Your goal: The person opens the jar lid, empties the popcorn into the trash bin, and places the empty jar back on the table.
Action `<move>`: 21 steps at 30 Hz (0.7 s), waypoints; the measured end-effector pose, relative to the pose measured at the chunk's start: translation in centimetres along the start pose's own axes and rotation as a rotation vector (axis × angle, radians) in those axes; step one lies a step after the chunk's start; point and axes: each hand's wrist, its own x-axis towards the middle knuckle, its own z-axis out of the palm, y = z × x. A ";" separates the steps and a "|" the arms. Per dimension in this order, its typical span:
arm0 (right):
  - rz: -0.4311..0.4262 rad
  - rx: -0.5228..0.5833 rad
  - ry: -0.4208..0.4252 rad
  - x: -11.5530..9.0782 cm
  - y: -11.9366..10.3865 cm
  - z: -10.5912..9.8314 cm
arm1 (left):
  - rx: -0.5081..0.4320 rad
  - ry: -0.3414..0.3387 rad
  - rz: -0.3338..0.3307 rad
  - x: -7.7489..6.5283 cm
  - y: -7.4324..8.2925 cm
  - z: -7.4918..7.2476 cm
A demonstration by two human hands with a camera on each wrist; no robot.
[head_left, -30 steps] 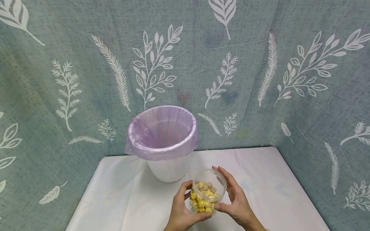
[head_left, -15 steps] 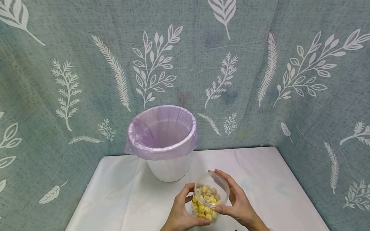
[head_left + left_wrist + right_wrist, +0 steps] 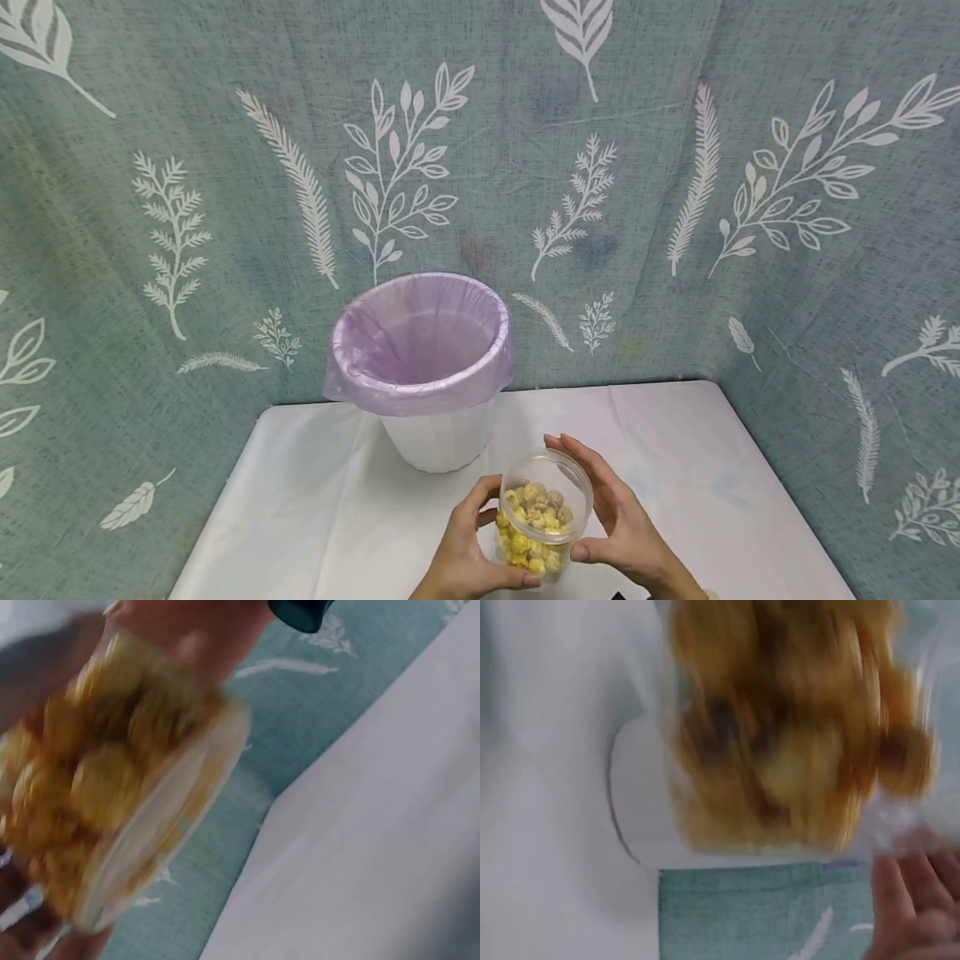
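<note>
A clear round plastic jar [image 3: 534, 550] with yellow popcorn [image 3: 536, 507] inside is held above the white table, tilted. My left hand [image 3: 467, 542] grips its left side, thumb across the front and fingers behind. The right hand [image 3: 617, 521] curves round the jar's rim from the right, fingertips on the far side and thumb at the near edge. Whether a clear lid covers the rim, I cannot tell. Both wrist views show the popcorn close up and blurred, through the jar wall.
A white trash bin [image 3: 438, 437] lined with a purple bag [image 3: 420, 400] stands behind the hands, to the left. The white tabletop [image 3: 712, 483] is enclosed by a green-grey leaf-patterned curtain [image 3: 495, 150].
The jar has come slightly down towards the person. My right thumb has slid off the rim's front, a little to the right. The left hand keeps its grip.
</note>
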 end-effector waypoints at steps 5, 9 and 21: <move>0.034 -0.112 0.170 -0.1 0.7 1.0 | 0.165 0.218 -0.041 -0.1 0.0 1.5; 0.079 -0.165 0.243 0.0 0.9 1.7 | 0.225 0.264 -0.031 -0.2 -0.2 2.2; 0.090 -0.050 0.087 -0.3 0.2 0.6 | 0.038 0.013 -0.048 -0.2 0.2 0.4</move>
